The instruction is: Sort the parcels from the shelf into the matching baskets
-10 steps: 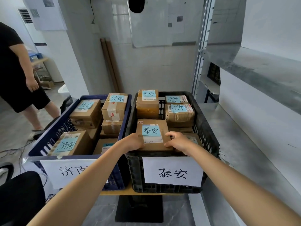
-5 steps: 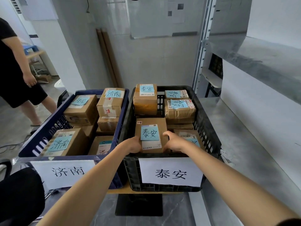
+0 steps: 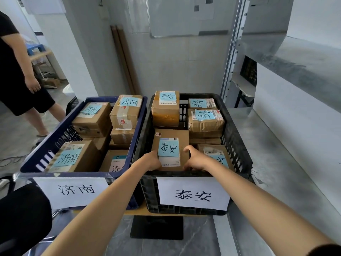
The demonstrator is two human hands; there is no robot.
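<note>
Head camera looks down both bare forearms into two baskets set side by side. The left hand [image 3: 151, 160] and right hand [image 3: 196, 159] clamp a brown cardboard parcel [image 3: 172, 134] between them, one on each side of its near end. The right thumb lies on top at the parcel's right edge. The other fingers of both hands curl down out of sight, so how deep they reach cannot be told.

The parcel carries a blue handwritten note and sits inside the black plastic lattice basket [image 3: 233, 133], against its near wall. Whether it rests on something beneath is hidden.

Just right of the right hand lies a flat cardboard parcel [image 3: 215, 151] whose blue note is half covered by the wrist and unreadable. Beyond the hands stand a tall taped carton [image 3: 165, 111] and a paper-wrapped bundle [image 3: 205, 124], each with a blue note. Below the wrists a white paper sign [image 3: 193, 194] hangs on the black basket's front.

Left of the left hand is the dark blue plastic basket [image 3: 46, 145], filled with cardboard boxes. The lower boxes are mostly covered by those on top. The left forearm cuts off the right edge of its white paper label [image 3: 73, 190].

Right of the right arm runs a grey metal shelf [image 3: 276, 145], its far end cropped. Far to the left stands a bystander in black clothes [image 3: 11, 71], seen only in part.
</note>
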